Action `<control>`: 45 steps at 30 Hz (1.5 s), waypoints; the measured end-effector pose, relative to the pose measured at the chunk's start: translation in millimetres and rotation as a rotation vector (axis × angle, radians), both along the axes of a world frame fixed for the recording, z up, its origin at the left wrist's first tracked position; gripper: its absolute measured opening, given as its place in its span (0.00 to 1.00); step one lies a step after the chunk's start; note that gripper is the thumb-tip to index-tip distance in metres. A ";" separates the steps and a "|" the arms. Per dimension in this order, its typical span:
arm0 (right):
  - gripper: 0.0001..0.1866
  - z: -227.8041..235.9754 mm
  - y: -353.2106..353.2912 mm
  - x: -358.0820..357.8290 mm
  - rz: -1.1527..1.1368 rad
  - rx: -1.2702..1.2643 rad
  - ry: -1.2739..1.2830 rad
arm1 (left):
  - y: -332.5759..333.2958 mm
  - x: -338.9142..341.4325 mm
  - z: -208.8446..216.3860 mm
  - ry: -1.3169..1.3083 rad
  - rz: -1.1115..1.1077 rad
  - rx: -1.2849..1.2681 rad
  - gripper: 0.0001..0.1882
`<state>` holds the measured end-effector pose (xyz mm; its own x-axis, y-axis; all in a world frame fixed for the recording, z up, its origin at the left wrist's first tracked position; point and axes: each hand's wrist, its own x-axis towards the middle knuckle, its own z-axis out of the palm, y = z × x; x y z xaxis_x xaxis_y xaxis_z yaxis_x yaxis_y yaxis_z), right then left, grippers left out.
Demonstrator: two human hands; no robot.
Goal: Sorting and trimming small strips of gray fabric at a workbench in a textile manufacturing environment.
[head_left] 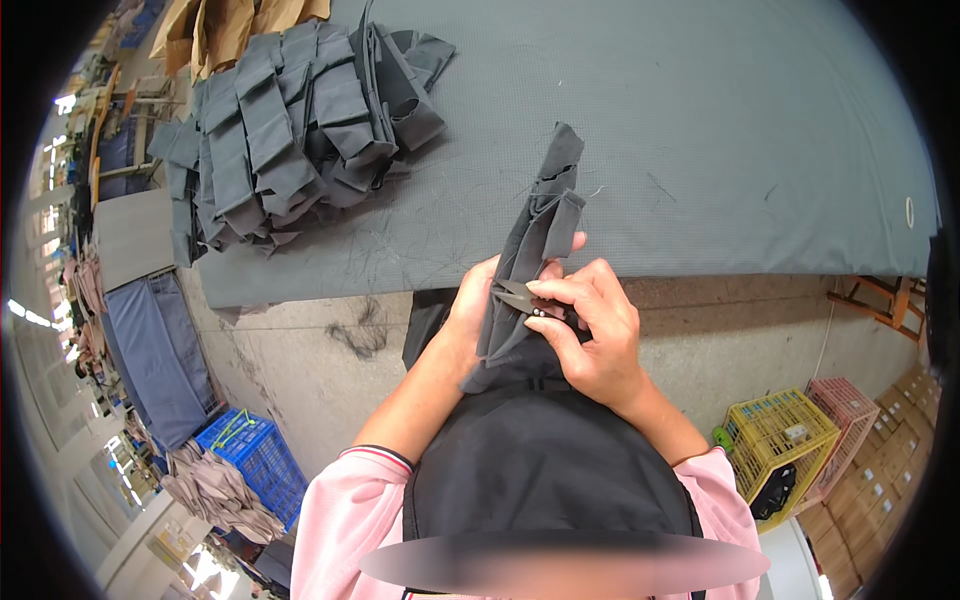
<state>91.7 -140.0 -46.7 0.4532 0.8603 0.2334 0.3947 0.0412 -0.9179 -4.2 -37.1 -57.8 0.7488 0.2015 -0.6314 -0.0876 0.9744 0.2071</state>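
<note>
- The left hand (472, 303), just below 9 o'clock of centre, curls partly closed around a bundle of grey strips (519, 245); most of its fingers are hidden behind the cloth, with fingertips peeping out on the 3 o'clock side.
- The right hand (602, 325), towards 3 o'clock, closes thumb and forefinger on dark snips (515, 297); its other fingers are bent, their tips hard to see.
- The snips' blades point to about 10 o'clock, over the strips, and look slightly parted; the fingers cover most of the handle, and whether a thread lies between the blades cannot be told.
- The strips run from 7 o'clock up to 1 o'clock, the upper end over the tabletop (700, 150), the lower end near the black apron (550, 460); overlapping folds make their number unclear.
- On the tabletop, between 10 and 11 o'clock, a pile (260, 140) of similar grey pieces hides its own lower layers; brown paper (235, 30) beyond it is cut off by the top edge.
- Dark threads (358, 335) lie tangled on the floor towards 8 o'clock.
- A blue crate (262, 455) stands at 8 o'clock, a yellow crate (785, 420) at 4 o'clock; the black thing inside the latter is unclear.
</note>
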 end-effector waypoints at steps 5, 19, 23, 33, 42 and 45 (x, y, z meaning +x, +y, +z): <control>0.17 11.1 -7.1 -0.6 -0.005 -0.122 0.004 | 0.7 -4.0 -7.6 -0.220 0.027 -0.107 0.25; 0.18 -4.1 -3.2 -0.7 0.003 0.017 -0.194 | -6.4 4.1 7.7 0.134 0.028 -0.046 0.24; 0.18 -1.6 -3.0 -1.5 -0.013 0.089 -0.374 | -9.2 -14.3 -22.3 -0.295 0.038 -0.180 0.25; 0.21 -1.2 3.6 6.2 -0.019 -0.134 0.541 | -14.1 9.4 -7.0 0.383 0.122 0.499 0.16; 0.04 -17.5 -13.0 11.5 0.166 -0.233 0.912 | 8.2 -2.0 15.3 -0.030 -0.009 0.422 0.16; 0.07 -14.8 -20.9 12.5 -0.108 -0.183 0.567 | 7.3 0.4 15.8 -0.036 -0.026 0.431 0.19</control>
